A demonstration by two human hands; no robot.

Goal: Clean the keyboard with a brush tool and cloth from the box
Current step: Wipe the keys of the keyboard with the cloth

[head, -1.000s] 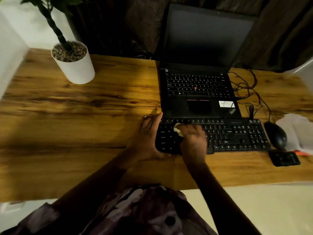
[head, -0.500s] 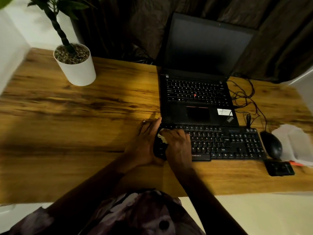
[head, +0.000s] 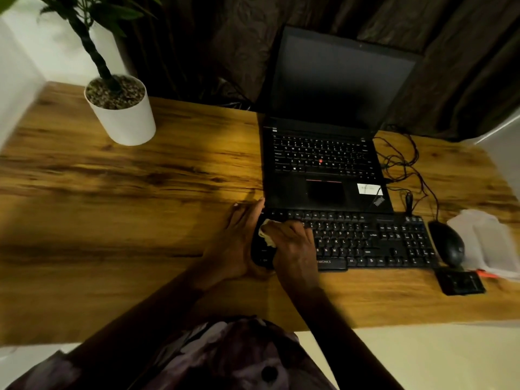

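A black external keyboard (head: 374,240) lies on the wooden desk (head: 112,215) in front of an open laptop. My right hand (head: 292,246) presses a small pale cloth (head: 267,235) onto the keyboard's left end; only a crumpled edge of the cloth shows past my fingers. My left hand (head: 236,240) lies flat against the keyboard's left edge, holding it steady. A translucent white box (head: 486,240) sits at the far right of the desk. No brush tool can be made out.
The black laptop (head: 326,159) stands open just behind the keyboard. A black mouse (head: 447,246) and a small black pad (head: 461,282) lie right of the keyboard, with cables (head: 405,167) behind. A white plant pot (head: 123,119) stands at the back left.
My right hand has slid the cloth leftward across the keys to the keyboard's left end. My left hand has stayed at the left edge.
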